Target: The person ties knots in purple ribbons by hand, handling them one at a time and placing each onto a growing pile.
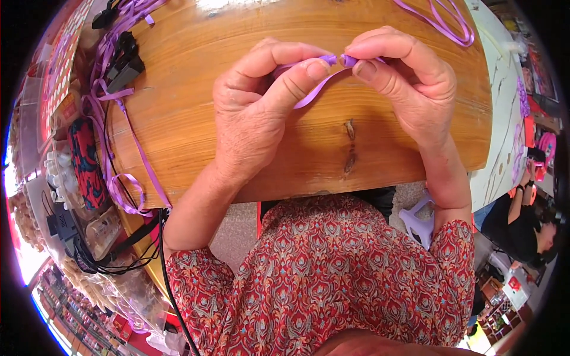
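A strip of purple ribbon hangs in a loop between my hands above the wooden table. My left hand pinches one end of it between thumb and forefinger. Opposite, my right hand grips the other end the same way. The two purple tips face each other with a small gap between them. Each tip looks thicker and rolled or capped; which of these I cannot tell.
More purple ribbon trails along the table's left edge beside black plastic pieces. A red-and-dark patterned pouch and black cables are at left. Another ribbon loop lies far right. A person is beyond the white marbled surface.
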A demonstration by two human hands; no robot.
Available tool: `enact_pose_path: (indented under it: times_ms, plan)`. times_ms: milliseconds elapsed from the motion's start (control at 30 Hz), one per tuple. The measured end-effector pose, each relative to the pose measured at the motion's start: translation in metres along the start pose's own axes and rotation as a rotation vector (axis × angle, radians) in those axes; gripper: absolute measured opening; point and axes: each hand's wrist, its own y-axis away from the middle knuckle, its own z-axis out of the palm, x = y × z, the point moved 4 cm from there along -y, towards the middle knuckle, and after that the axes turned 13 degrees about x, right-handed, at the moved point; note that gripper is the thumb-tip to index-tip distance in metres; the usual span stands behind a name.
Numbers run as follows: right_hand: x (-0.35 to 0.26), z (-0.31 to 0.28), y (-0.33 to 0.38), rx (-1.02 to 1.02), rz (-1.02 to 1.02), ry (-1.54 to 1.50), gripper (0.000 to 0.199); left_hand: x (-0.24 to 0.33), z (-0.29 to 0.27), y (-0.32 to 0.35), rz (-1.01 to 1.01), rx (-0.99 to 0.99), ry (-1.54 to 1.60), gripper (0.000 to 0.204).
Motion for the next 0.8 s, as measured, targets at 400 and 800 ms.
enact_pose_path:
  times_ms: [400,800]
  plan:
    - [-0.0001,0.0027,-0.0012,-0.05,-0.101,0.116,0.016,-0.0039,0.0023,0.0014,-0.043,-0.014,-0.017,0.008]
    - [0.0007,0.0056,-0.0005,-0.079,-0.116,0.181,0.014,-0.0063,0.0015,0.0046,-0.125,0.043,0.028,0.006]
